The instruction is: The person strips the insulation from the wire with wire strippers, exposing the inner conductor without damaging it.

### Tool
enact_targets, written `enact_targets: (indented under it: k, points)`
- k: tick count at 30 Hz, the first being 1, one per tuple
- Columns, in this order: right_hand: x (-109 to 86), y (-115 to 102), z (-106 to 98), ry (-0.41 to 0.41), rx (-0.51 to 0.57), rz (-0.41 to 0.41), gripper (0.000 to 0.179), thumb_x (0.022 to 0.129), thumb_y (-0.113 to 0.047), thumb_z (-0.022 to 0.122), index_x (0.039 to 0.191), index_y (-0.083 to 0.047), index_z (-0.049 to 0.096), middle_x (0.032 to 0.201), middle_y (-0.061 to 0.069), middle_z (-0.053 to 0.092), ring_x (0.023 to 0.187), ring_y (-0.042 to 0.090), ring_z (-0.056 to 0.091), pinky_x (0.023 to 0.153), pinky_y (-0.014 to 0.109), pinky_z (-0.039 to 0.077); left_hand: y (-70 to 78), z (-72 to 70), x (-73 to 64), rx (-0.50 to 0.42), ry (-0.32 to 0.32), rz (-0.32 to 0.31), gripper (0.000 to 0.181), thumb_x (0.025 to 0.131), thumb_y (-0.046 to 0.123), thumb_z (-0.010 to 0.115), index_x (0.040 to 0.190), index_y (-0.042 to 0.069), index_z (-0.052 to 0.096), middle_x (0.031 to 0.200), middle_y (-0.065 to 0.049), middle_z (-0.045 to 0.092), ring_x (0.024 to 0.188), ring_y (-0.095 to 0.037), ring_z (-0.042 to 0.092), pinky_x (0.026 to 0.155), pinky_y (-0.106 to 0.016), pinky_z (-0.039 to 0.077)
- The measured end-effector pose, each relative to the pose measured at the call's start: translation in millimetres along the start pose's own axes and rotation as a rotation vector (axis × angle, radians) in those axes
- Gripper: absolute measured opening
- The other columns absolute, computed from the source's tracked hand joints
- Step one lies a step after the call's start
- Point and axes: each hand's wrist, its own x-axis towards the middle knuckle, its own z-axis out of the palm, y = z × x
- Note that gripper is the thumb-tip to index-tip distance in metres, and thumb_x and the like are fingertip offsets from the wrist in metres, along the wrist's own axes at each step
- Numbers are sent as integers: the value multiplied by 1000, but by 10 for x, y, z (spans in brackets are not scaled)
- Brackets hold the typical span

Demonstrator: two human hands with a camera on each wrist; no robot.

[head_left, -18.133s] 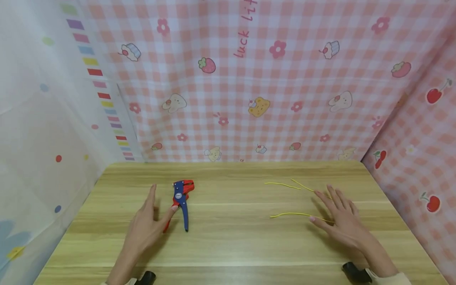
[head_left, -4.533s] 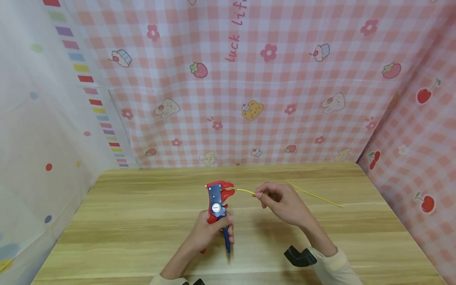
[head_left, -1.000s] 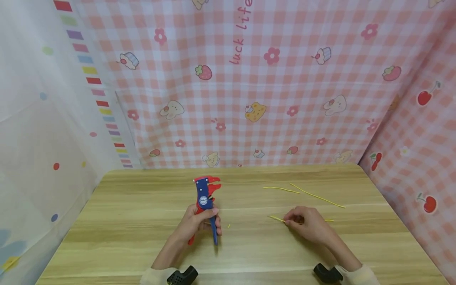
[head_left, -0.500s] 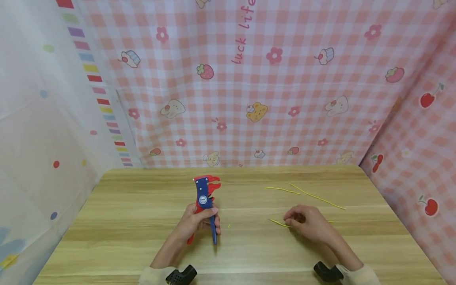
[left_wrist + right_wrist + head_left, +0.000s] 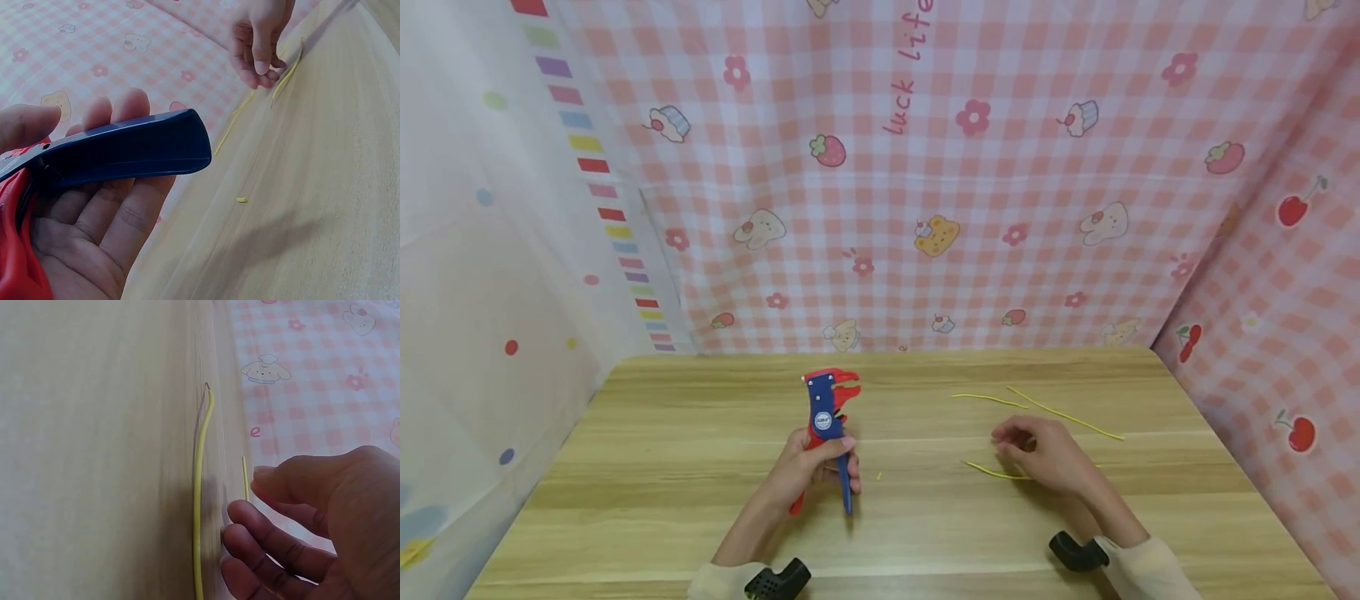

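Observation:
My left hand (image 5: 801, 471) grips the handles of a red and blue wire stripper (image 5: 824, 408), its jaws apart and pointing right. In the left wrist view the blue handle (image 5: 131, 147) lies across the fingers, under the thumb. The right hand (image 5: 1045, 454) hovers with loosely bent fingers over a yellow wire (image 5: 988, 472) and holds nothing. Seen from the right wrist, that wire (image 5: 197, 506) lies on the table left of the fingers, with a short bare metal tip (image 5: 207, 386) at its far end. Part of it is hidden under the right hand in the head view.
Two more yellow wires lie farther back on the wooden table (image 5: 700, 417): a short-looking one (image 5: 985, 397) and a longer slanting one (image 5: 1067, 413). A tiny yellow piece (image 5: 879, 477) sits between the hands. A pink checked curtain (image 5: 880, 200) hangs behind the table.
Since the first frame, the left hand has picked up the stripper and a tiny yellow piece has appeared. Within the last second, the right hand has let go of the front wire and risen slightly.

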Motion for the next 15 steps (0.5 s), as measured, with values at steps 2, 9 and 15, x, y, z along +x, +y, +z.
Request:
enact_targets:
  k: [2, 9, 15]
  points:
    - [28, -5, -6, 4, 7, -4, 10, 94, -9, 72, 104, -10, 74, 90, -4, 72, 81, 4, 63, 71, 20, 54, 2, -5, -3, 1, 0, 2, 11, 104, 18, 58, 107, 7, 58, 79, 1, 74, 71, -17, 77, 75, -38, 65]
    - [109, -23, -26, 26, 17, -8, 15, 94, -8, 72, 109, -7, 73, 97, -1, 75, 88, 10, 67, 76, 23, 57, 12, 3, -1, -5, -14, 9, 16, 104, 18, 58, 110, 3, 56, 79, 1, 73, 71, -17, 77, 75, -39, 65]
    - [183, -26, -8, 65, 31, 15, 18, 94, -7, 71, 112, -5, 72, 102, 5, 77, 94, 19, 71, 82, 29, 60, 25, 4, -13, -7, -10, -1, 13, 104, 18, 58, 108, 6, 57, 79, 2, 74, 72, -17, 77, 76, -39, 65]
